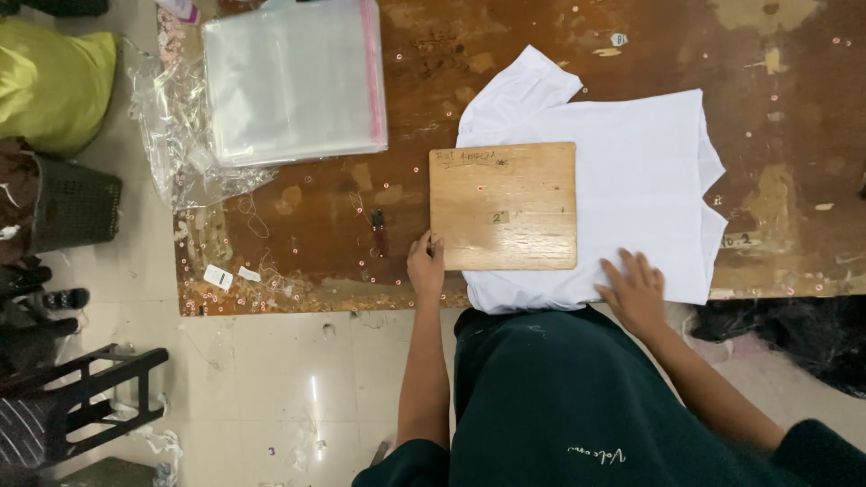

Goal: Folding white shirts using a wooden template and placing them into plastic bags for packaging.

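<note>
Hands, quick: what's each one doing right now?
Left hand: closed on the near left corner of the wooden board.
Right hand: open, flat on the white shirt, holding nothing.

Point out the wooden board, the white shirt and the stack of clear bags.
wooden board [502,206], head view, middle of its top face.
white shirt [640,180], head view, flat body right of the board.
stack of clear bags [293,81], head view, middle of the top bag.
</note>
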